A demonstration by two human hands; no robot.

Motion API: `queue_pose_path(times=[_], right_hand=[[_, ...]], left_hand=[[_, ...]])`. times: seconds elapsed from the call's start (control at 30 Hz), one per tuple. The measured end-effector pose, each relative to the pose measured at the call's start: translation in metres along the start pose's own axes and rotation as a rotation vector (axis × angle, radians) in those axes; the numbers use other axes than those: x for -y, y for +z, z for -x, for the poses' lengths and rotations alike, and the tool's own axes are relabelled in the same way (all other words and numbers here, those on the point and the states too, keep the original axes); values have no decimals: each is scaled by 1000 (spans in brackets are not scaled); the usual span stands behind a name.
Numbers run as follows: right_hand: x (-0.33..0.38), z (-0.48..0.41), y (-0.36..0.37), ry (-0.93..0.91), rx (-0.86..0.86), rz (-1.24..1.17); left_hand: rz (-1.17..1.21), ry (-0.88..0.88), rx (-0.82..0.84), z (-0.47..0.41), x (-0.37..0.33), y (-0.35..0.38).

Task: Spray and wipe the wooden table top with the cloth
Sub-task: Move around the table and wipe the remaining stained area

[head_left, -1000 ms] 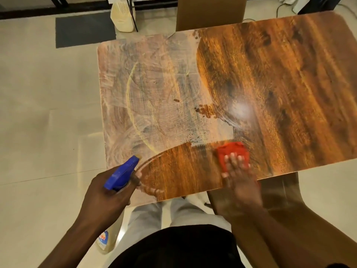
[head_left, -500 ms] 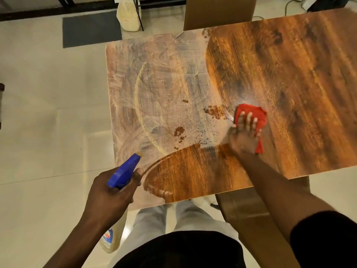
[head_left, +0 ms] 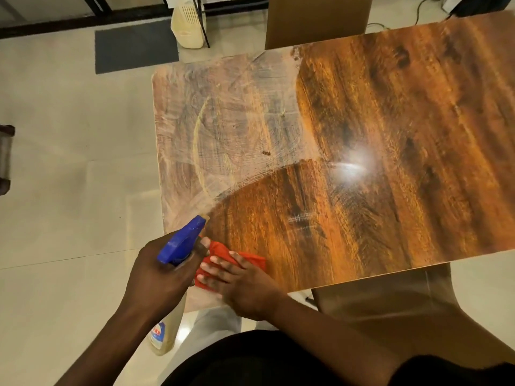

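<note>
The wooden table top [head_left: 390, 135] fills the upper right; its left half is hazy with whitish smears, its right and near parts look glossy. My left hand [head_left: 156, 277] grips a spray bottle [head_left: 182, 242] with a blue trigger head, held just off the table's near left corner, nozzle pointing over the table. My right hand [head_left: 239, 282] lies flat on a red cloth [head_left: 223, 253], pressing it onto the table near that corner, right beside the bottle. Most of the cloth is hidden under my fingers.
A brown chair [head_left: 390, 307] stands tucked under the near edge at the right, another chair back [head_left: 315, 20] at the far side. A cream appliance [head_left: 188, 23] and a dark mat [head_left: 136, 50] lie on the tiled floor beyond the table. A dark object [head_left: 5, 157] pokes in at the left.
My right hand has swept the red cloth from the table's middle down and left to the near left corner, leaving a wider glossy arc. The left hand with the bottle has stayed roughly put.
</note>
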State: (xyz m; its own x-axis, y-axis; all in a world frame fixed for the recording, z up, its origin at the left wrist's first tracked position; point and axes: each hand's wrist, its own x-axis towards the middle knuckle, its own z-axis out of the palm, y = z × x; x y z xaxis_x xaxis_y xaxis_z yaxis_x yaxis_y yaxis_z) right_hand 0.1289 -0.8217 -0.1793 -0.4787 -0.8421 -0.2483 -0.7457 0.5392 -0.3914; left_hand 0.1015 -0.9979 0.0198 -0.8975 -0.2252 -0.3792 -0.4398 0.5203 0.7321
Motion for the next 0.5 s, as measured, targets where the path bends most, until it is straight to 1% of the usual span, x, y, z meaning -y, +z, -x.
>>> queue_pose_path(times=[0.07,0.13,0.2,0.33,0.4,0.5], right_hand=[[-26,37,1,123,-14,-51],[-62,79,-1,335,-52,-27],[-104,124,-11,590,-110,-26],[-187,215,-32,1102,-206,-158],[-218,253,-38,1336,-256,-276],[-248,278,-47,1582,-350,-435]], left_hand=[[-9,4,23,-4,-2,6],[0,2,43,-8,-3,14],[-8,-6,61,-8,-6,22],[-59,40,100,-7,-12,34],[-58,58,124,-5,-15,39],[-44,86,162,-2,-18,43]])
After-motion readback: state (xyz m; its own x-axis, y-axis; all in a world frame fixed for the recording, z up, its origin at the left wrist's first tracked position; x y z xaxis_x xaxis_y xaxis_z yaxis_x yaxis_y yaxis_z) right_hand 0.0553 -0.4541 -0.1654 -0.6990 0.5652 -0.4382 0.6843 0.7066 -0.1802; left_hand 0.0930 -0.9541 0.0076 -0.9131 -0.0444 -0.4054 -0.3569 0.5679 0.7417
